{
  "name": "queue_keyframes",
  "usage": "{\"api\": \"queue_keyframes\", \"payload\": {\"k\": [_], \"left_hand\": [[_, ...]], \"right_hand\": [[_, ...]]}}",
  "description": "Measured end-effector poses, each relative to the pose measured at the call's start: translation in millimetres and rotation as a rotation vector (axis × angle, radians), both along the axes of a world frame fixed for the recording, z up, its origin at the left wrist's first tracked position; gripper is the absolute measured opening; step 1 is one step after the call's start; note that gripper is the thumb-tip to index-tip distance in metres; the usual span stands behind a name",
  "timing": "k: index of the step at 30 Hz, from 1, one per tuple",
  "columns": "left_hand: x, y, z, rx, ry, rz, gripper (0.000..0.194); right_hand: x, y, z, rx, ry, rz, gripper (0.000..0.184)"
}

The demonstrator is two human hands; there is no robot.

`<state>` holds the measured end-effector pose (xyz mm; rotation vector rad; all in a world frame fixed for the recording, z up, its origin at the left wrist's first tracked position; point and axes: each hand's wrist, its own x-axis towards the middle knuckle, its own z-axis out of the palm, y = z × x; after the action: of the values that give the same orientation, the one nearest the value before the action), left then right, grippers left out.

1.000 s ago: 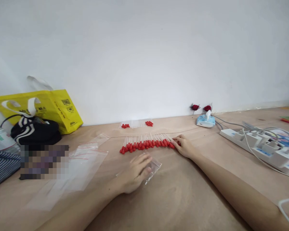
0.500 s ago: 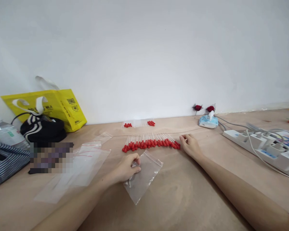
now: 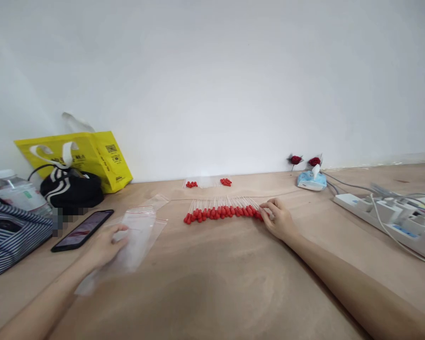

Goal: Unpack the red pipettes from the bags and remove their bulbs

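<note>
A row of thin white sticks with red heads [image 3: 219, 212] lies side by side in front of me. At its right end my right hand [image 3: 278, 221] is closed, thumb and fingertips around the last red-headed sticks; how many it grips is hidden. To the left, my left hand [image 3: 108, 246] is over a loose pile of clear zip bags [image 3: 139, 236]. Its thumb and forefinger are apart, with its lower fingers hidden and slightly blurred. Behind the row, against the wall, lies clear plastic [image 3: 208, 181] with two small clusters of red heads [image 3: 191, 184].
A phone [image 3: 83, 230], a striped bag [image 3: 16, 243], a black pouch [image 3: 72, 191], a bottle [image 3: 21, 193] and a yellow bag [image 3: 118, 163] stand at left. At right are a tissue pack [image 3: 311, 181], red flowers [image 3: 296, 160] and a power strip [image 3: 393, 224] with cables.
My left hand has moved left from the front of the row to the bag pile, and the clear bag it held is gone from there. My right hand has closed over the row's right end.
</note>
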<state>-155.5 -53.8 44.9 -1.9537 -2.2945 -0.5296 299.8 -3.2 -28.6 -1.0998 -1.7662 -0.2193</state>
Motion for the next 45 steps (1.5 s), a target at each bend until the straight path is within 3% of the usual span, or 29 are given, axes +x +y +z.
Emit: {"api": "queue_keyframes", "payload": {"k": [3,5,8,10,12,16,21,26,29,34,37,40,45], "left_hand": [[-2,-3,-7.3,-0.001,0.161,-0.015,0.035],[13,-6,-6.2,0.143,0.218,-0.073,0.035],[49,-12,-1.4,0.231,0.118,-0.413,0.030],[76,-16,-0.3,0.130,0.048,-0.646,0.027],[98,-18,-2.4,-0.067,0.020,-0.848,0.030],[120,-14,-13.5,-0.282,-0.011,-1.028,0.037],[119,-7,-22.9,-0.349,-0.045,-0.963,0.045],[119,-8,-22.5,-0.362,-0.146,-0.952,0.044],[118,-7,-24.2,-0.283,-0.406,-0.883,0.037],[117,3,-33.1,-0.194,-1.146,-0.557,0.048],[116,8,-37.7,-0.237,-1.269,-0.487,0.047],[118,11,-38.0,-0.179,-1.153,-0.463,0.045],[130,29,-24.7,0.047,-0.444,-0.517,0.032]], "right_hand": [[1,0,-0.5,0.030,-0.043,0.014,0.013],[0,-1,0.4,0.037,-0.050,0.021,0.013],[-6,-9,4.3,0.034,-0.037,0.072,0.015],[-14,-18,8.7,0.007,-0.038,0.151,0.017],[-23,-30,14.0,-0.029,-0.073,0.247,0.017],[-39,-49,22.5,-0.153,-0.269,0.416,0.022],[-41,-56,22.5,-0.444,-0.426,0.547,0.046],[-39,-55,22.9,-0.614,-0.286,0.600,0.049],[-41,-53,24.9,-0.759,0.051,0.694,0.048],[-48,-43,21.2,-1.097,0.952,0.809,0.043],[-51,-39,18.4,-1.198,1.146,0.774,0.036],[-50,-37,19.0,-1.219,1.208,0.760,0.035],[-50,-38,21.2,-1.221,1.201,0.752,0.033]]}}
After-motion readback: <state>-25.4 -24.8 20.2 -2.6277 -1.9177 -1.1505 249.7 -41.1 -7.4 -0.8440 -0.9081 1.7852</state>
